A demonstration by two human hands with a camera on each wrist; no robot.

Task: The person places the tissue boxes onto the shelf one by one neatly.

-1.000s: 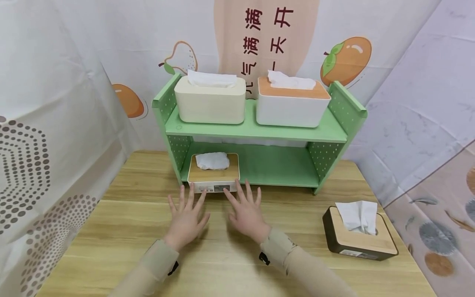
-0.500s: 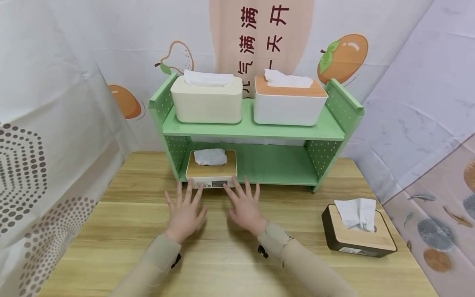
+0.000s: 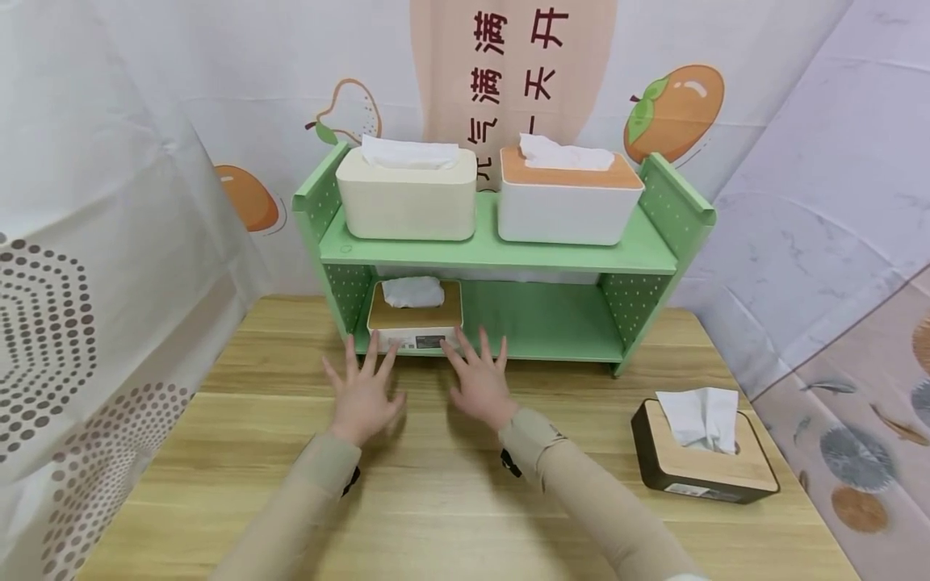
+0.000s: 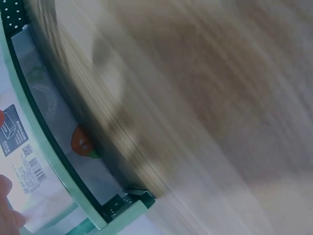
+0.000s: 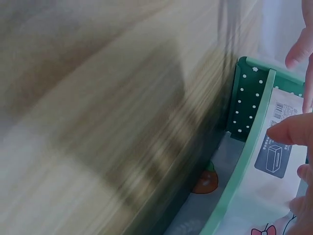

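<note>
A small white tissue box with a wooden lid (image 3: 385, 315) sits at the left of the green shelf's (image 3: 545, 323) lower level, a tissue tuft on top. Spread and straight, the fingers of my left hand (image 3: 363, 403) reach the left part of its front. My right hand (image 3: 481, 386) has its straight fingers at the front's right part. In the left wrist view the box front (image 4: 41, 186) shows a barcode, with fingertips (image 4: 4, 186) at the picture's edge. A finger (image 5: 288, 129) overlaps the dark label in the right wrist view. Neither hand grips anything.
A cream tissue box (image 3: 407, 198) and a white tissue box with an orange-brown lid (image 3: 567, 211) stand on the upper level. To the right, a black tissue box with a wooden lid (image 3: 712, 468) rests on the wooden table (image 3: 450, 516). Printed curtains surround the table.
The small tissue box has slid back onto the lower level; its front no longer overhangs the shelf edge. Both hands have moved forward with it, fingers still spread.
</note>
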